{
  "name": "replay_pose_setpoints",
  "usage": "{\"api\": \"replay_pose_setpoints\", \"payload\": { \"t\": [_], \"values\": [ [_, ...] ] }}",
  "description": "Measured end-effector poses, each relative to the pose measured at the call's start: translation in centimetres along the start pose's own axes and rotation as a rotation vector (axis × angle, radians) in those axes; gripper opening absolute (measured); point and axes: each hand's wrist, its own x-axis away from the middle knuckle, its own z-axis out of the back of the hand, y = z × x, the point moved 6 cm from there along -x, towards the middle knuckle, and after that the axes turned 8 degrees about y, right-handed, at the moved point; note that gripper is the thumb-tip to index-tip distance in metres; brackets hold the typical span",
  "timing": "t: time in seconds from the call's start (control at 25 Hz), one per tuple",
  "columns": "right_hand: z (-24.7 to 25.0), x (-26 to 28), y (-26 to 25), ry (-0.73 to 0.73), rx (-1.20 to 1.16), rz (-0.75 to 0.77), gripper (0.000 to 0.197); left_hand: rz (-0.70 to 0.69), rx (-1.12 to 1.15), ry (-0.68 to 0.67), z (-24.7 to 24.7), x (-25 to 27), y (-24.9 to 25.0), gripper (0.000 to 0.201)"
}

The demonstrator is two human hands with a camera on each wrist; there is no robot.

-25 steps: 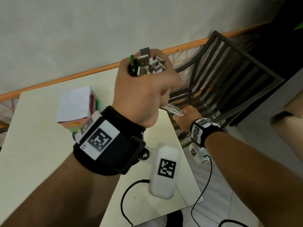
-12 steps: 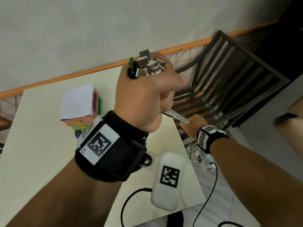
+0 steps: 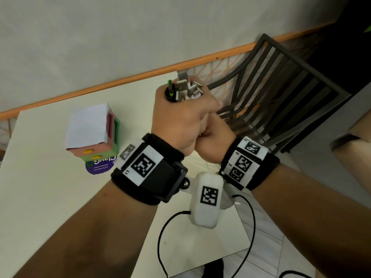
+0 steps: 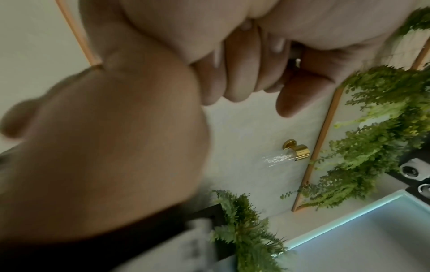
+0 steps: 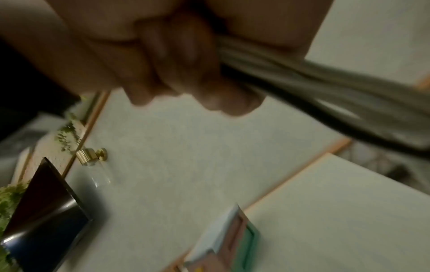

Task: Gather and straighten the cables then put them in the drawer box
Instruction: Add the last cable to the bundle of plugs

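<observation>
A pale table stands against a grey wall edged with an orange wooden strip, and a dark slatted chair sits at the table's far right corner. Nearest to me, both forearms reach forward, each wearing a black wrist strap with printed markers. The left hand is raised in a tight fist around a bundle of cables; their metal plug ends stick up out of the top of the fist, one with green trim. The right hand is tucked directly below and against the left. The right wrist view shows its fingers curled around the grey strands of the same bundle, which trail away past the hand. Further off on the table, to the left of the hands and well apart from them, stands the drawer box, pink and green with a white top, on a purple round sticker.
</observation>
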Motion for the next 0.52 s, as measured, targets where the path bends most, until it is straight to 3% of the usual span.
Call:
{"api": "replay_pose_setpoints", "payload": {
  "t": [0.08,0.28,0.4,0.52],
  "values": [
    [-0.4,0.3,1.8,-0.021,0.025,-0.086,0.051,0.023,0.027,-0.018,0.2,0.1,0.1,0.040],
    [0.3,0.9,8.7,-0.061,0.297,-0.381,0.053,0.085,0.060,-0.017,1.7,0.9,0.3,0.042],
    [1.1,2.5,12.6,-0.028,0.414,-0.608,0.040,0.086,0.068,-0.005,2.5,1.1,0.7,0.043],
    [1.4,3.4,14.6,0.043,0.435,-0.691,0.031,0.093,0.060,0.013,3.0,1.5,0.8,0.041]
  ]
}}
